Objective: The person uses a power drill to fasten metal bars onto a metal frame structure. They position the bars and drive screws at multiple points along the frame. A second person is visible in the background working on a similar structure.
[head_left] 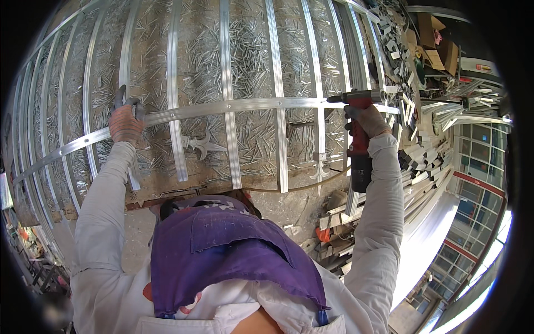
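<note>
Aluminium slats [227, 67] lie side by side on a work table, crossed by a long curved aluminium rail [206, 109] with rivet heads or holes along it. My left hand [127, 121], in a striped glove with grey fingers, is closed around a slat where it meets the rail. In my gloved right hand [369, 119] is a red and black cordless rivet gun [359, 146]. Its nose points left, close to the rail beside a slat crossing. A spearhead-shaped metal finial [203, 146] lies between slats; another finial [320, 168] tips a slat's near end.
Thin metal pins [245, 44] litter the table [150, 67]. Cut metal pieces [420, 161] are piled to the right, with cardboard boxes [436, 42] farther off. Along the near table edge runs a brown hose or cable [311, 187]. Windows [481, 150] stand at far right.
</note>
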